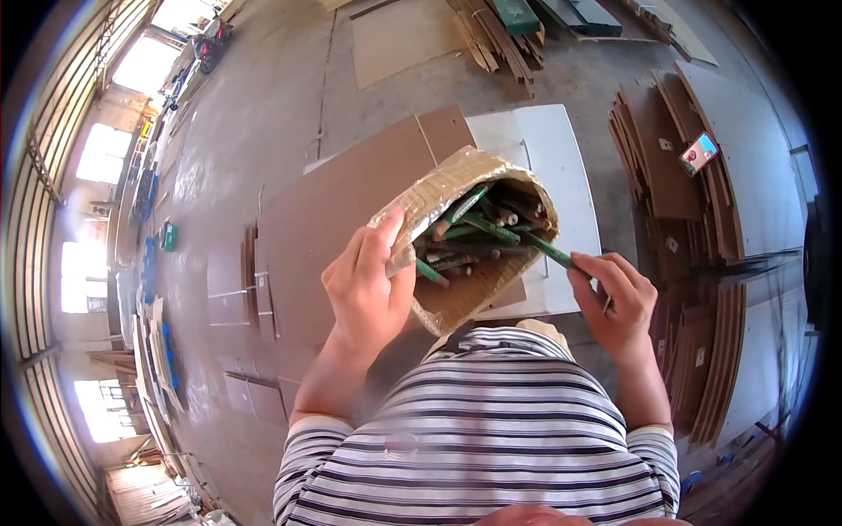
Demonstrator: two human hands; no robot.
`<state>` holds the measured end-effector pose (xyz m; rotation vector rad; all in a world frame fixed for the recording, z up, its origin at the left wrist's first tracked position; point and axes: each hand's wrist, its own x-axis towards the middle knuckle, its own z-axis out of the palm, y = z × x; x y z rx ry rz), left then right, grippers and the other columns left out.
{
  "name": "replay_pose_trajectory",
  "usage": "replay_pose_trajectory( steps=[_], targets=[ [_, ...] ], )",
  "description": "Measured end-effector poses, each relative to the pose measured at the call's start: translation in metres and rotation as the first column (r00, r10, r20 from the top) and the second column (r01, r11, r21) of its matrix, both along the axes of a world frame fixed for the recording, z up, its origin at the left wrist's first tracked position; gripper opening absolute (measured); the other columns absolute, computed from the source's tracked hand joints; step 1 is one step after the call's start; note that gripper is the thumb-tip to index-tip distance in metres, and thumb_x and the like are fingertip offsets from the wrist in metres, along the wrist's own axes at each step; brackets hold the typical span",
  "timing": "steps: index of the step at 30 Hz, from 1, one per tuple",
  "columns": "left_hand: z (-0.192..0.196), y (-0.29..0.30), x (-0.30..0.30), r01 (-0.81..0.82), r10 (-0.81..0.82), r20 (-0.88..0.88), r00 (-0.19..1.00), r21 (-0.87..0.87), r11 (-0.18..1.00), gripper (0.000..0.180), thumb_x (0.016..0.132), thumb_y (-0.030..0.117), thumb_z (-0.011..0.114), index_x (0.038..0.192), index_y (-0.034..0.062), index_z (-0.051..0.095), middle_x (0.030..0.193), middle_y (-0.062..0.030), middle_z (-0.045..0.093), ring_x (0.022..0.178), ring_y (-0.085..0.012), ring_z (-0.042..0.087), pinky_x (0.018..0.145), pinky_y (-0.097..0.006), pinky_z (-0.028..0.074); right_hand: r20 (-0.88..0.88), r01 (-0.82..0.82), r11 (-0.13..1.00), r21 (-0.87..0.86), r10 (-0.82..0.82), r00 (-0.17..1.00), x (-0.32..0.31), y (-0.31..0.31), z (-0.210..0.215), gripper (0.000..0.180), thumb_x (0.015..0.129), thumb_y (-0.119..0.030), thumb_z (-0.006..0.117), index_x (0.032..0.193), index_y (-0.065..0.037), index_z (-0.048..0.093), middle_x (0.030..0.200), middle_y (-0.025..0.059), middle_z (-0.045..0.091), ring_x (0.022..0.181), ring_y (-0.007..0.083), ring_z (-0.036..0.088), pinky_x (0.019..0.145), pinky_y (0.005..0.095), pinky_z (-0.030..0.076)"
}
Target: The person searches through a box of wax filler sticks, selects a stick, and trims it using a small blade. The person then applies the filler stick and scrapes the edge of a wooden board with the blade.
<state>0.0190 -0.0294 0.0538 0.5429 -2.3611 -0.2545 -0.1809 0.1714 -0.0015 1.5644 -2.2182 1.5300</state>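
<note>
In front of my body is a cardboard box (478,307) covered in shiny brown tape, tilted so that its open mouth faces me. Several green pencil-like sticks (491,230) lie jumbled inside, some with pale or brown ends. My left hand (368,276) grips the box by its left rim, thumb on the near side and fingers along the outside. At the box's right edge, my right hand (614,298) pinches one green pencil-like stick (550,252) between thumb and fingers; its far end reaches into the mouth of the box.
Beneath the box are a large brown sheet (342,193) and a white panel (561,149). Stacked boards (658,158) stand at right, with a lit phone (699,154) on them. More planks (504,44) lie on the concrete floor at the far side.
</note>
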Motion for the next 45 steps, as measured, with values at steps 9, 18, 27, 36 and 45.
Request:
replay_pose_trajectory(
  steps=[9, 18, 27, 36, 45],
  targets=[
    [-0.007, -0.001, -0.004, -0.042, 0.042, 0.013, 0.999, 0.041, 0.998, 0.03, 0.084, -0.004, 0.065, 0.113, -0.0037, 0.067, 0.083, -0.0151, 0.068, 0.07, -0.0238, 0.066, 0.066, -0.03, 0.051, 0.136, 0.034, 0.995, -0.091, -0.021, 0.991, 0.015, -0.024, -0.024, 0.022, 0.081, 0.003, 0.075, 0.101, -0.002, 0.072, 0.078, 0.0089, 0.068, 0.055, 0.0156, 0.06, 0.05, 0.0262, 0.046],
    [-0.014, 0.006, -0.012, -0.006, 0.002, 0.018, 1.0, 0.18, 0.984, 0.028, 0.085, -0.004, 0.064, 0.112, -0.0048, 0.067, 0.087, -0.0154, 0.07, 0.074, -0.0223, 0.069, 0.069, -0.029, 0.052, 0.167, 0.058, 0.99, -0.131, -0.036, 0.985, 0.002, -0.026, -0.017, 0.024, 0.078, 0.005, 0.077, 0.101, -0.003, 0.073, 0.081, 0.0096, 0.07, 0.06, 0.015, 0.062, 0.053, 0.0246, 0.048],
    [-0.003, 0.005, -0.014, -0.011, 0.011, 0.043, 0.999, 0.012, 1.0, 0.033, 0.082, -0.006, 0.064, 0.115, -0.004, 0.067, 0.074, -0.0133, 0.06, 0.061, -0.0216, 0.06, 0.058, -0.03, 0.048, 0.014, 0.094, 0.996, -0.01, -0.093, 0.996, -0.02, 0.02, 0.015, 0.019, 0.074, 0.006, 0.076, 0.091, -0.001, 0.071, 0.07, 0.0061, 0.065, 0.049, 0.0114, 0.053, 0.044, 0.0248, 0.038],
    [0.003, 0.017, -0.026, 0.038, -0.029, 0.115, 0.993, -0.076, 0.996, 0.036, 0.08, -0.007, 0.065, 0.117, -0.0031, 0.066, 0.075, -0.0126, 0.06, 0.059, -0.0223, 0.058, 0.056, -0.03, 0.046, -0.044, 0.044, 0.997, 0.067, -0.041, 0.998, -0.014, 0.001, -0.001, 0.014, 0.081, -0.001, 0.076, 0.089, -0.003, 0.064, 0.07, 0.0085, 0.061, 0.053, 0.0229, 0.059, 0.047, 0.0327, 0.045],
    [-0.004, 0.019, -0.035, 0.033, -0.033, 0.001, 0.999, -0.04, 0.999, 0.032, 0.083, -0.004, 0.065, 0.115, -0.0022, 0.066, 0.076, -0.0128, 0.06, 0.062, -0.0218, 0.06, 0.058, -0.031, 0.048, 0.313, 0.044, 0.994, 0.099, -0.073, 0.947, -0.003, -0.009, -0.054, 0.021, 0.086, -0.008, 0.074, 0.085, -0.002, 0.054, 0.064, 0.0114, 0.061, 0.052, 0.0236, 0.061, 0.05, 0.0319, 0.047]
  ],
)
